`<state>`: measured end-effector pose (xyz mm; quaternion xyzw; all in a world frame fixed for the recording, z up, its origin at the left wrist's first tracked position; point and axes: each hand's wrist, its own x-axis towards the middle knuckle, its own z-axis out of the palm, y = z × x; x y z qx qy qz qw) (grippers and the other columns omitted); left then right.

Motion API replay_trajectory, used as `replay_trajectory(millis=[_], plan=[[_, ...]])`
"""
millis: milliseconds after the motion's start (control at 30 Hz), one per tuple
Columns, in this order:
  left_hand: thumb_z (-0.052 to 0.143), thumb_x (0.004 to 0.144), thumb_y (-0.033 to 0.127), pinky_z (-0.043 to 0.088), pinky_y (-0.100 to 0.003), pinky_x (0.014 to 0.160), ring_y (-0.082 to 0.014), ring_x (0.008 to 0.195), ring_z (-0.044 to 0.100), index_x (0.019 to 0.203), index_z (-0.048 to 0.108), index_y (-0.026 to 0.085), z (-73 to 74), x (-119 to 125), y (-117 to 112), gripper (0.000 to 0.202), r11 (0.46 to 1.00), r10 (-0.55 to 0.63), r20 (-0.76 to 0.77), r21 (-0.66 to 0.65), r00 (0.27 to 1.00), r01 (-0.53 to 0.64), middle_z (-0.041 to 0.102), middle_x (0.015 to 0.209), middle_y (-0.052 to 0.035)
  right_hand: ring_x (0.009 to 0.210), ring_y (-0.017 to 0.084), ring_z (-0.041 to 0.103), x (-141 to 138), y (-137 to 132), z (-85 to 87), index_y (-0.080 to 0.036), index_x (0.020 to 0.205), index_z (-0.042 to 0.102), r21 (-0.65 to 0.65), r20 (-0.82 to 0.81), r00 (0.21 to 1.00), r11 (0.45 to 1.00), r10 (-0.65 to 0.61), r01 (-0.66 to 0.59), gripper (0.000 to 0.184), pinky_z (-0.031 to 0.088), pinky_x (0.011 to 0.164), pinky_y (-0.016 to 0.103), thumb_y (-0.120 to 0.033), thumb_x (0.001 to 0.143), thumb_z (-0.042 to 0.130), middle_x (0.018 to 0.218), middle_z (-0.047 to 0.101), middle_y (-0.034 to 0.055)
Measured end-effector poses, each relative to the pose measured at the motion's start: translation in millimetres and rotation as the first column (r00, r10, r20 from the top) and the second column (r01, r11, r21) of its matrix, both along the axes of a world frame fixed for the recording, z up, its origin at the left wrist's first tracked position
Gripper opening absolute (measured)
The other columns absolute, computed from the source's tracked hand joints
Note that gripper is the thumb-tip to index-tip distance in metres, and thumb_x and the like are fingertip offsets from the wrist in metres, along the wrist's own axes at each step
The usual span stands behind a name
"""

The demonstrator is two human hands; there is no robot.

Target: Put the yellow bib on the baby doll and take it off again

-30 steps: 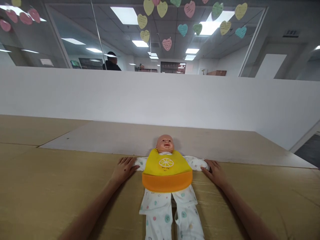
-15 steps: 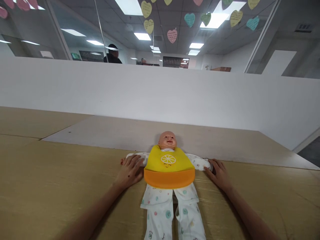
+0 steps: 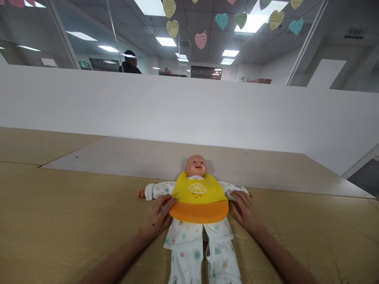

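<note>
Between left hand (image 3: 158,216) and right hand (image 3: 245,210), a doll (image 3: 196,166) faces up, so its bib (image 3: 199,200) lies flat. Their grip can't be told.

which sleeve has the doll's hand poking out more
The white patterned fabric sleeve at picture left: the doll's small hand extends past its cuff, while the other sleeve shows only a sliver.

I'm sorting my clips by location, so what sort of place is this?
Probably an office or training room: heart-shaped notes dot an interior window, lit ceiling panels show beyond it, and a baby doll wearing a yellow-and-orange bib lies in front.
</note>
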<state>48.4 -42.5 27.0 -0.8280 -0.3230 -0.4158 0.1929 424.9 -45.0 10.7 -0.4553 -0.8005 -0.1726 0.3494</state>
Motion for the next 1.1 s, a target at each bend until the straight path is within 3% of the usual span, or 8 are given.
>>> replay_trajectory(millis=[167,300,400,533,667,767,933,1100], plan=[[0.049,0.077,0.007,0.054,-0.034,0.077,-0.0226,0.094,0.061,0.116,0.050,0.018,-2.6,3.5,-6.2,0.040,0.999,0.040,-0.030,0.021,0.999,-0.039,0.057,0.107,-0.0140,0.087,0.018,0.058,12.6,2.7,-5.0,-0.018,0.093,0.057,-0.050,-0.151,0.989,0.999,0.012,-0.019,0.011,0.047,0.081,0.035,-0.019,0.089,0.047,0.091,0.064,0.0062],[0.045,0.067,0.002,0.052,-0.031,0.067,-0.0236,0.092,0.063,0.115,0.050,0.017,-12.9,-4.0,2.1,0.051,0.967,0.247,0.047,-0.075,0.968,-0.244,0.060,0.109,-0.0148,0.085,0.017,0.060,15.5,4.1,-10.4,-0.020,0.091,0.057,-0.090,-0.189,0.982,0.996,-0.003,-0.014,0.009,0.046,0.082,0.034,-0.021,0.088,0.048,0.089,0.065,0.0038],[0.043,0.067,0.004,0.049,-0.031,0.069,-0.0208,0.079,0.062,0.097,0.056,0.018,-17.8,-17.9,17.0,0.035,0.901,0.382,0.132,-0.271,0.915,-0.338,0.066,0.089,-0.0085,0.073,0.015,0.060,15.5,4.0,-10.4,-0.020,0.085,0.055,-0.158,-0.193,0.981,0.987,-0.026,-0.005,0.010,0.045,0.073,0.030,-0.022,0.087,0.046,0.078,0.064,0.0020],[0.039,0.071,0.008,0.044,-0.033,0.074,-0.0185,0.064,0.057,0.062,0.051,0.022,-18.2,-30.1,29.1,0.020,0.799,0.488,0.104,-0.454,0.867,-0.395,0.059,0.058,-0.0007,0.054,0.012,0.052,15.1,3.5,-10.6,-0.019,0.071,0.050,-0.298,-0.196,0.979,0.955,-0.063,0.002,0.015,0.039,0.056,0.025,-0.023,0.084,0.043,0.059,0.056,-0.0007],[0.039,0.070,0.009,0.035,-0.028,0.056,-0.0173,0.053,0.057,0.064,0.055,0.021,-14.9,-25.3,23.9,0.021,0.737,0.429,-0.058,-0.555,0.901,-0.386,0.061,0.054,-0.0015,0.051,0.011,0.047,14.5,5.6,-17.3,-0.018,0.062,0.046,-0.431,-0.142,0.989,0.902,-0.039,-0.026,0.025,0.033,0.052,0.023,-0.029,0.084,0.042,0.055,0.053,-0.0003],[0.041,0.071,0.010,0.030,-0.027,0.053,-0.0177,0.055,0.059,0.065,0.058,0.020,-12.5,-20.4,19.1,0.021,0.721,0.387,-0.159,-0.561,0.908,-0.406,0.066,0.059,-0.0031,0.052,0.011,0.045,15.9,8.5,-22.5,-0.018,0.058,0.044,-0.460,-0.101,0.992,0.888,-0.075,0.020,0.031,0.031,0.053,0.024,-0.034,0.085,0.041,0.053,0.052,0.0001],[0.041,0.069,0.010,0.029,-0.026,0.053,-0.0171,0.052,0.059,0.063,0.058,0.019,-13.7,-21.1,21.0,0.021,0.738,0.425,-0.134,-0.522,0.895,-0.428,0.064,0.054,-0.0035,0.052,0.010,0.043,18.1,10.0,-22.8,-0.018,0.057,0.043,-0.488,-0.100,0.987,0.870,-0.126,0.062,0.034,0.030,0.053,0.024,-0.036,0.086,0.039,0.053,0.051,0.0002],[0.039,0.069,0.011,0.030,-0.025,0.051,-0.0168,0.049,0.057,0.062,0.058,0.021,-12.0,-20.3,20.4,0.021,0.774,0.376,-0.090,-0.517,0.922,-0.366,0.063,0.052,-0.0025,0.049,0.011,0.043,14.5,8.5,-17.4,-0.019,0.056,0.041,-0.429,-0.147,0.986,0.903,-0.085,0.014,0.030,0.031,0.052,0.025,-0.031,0.083,0.042,0.050,0.049,-0.0003]])
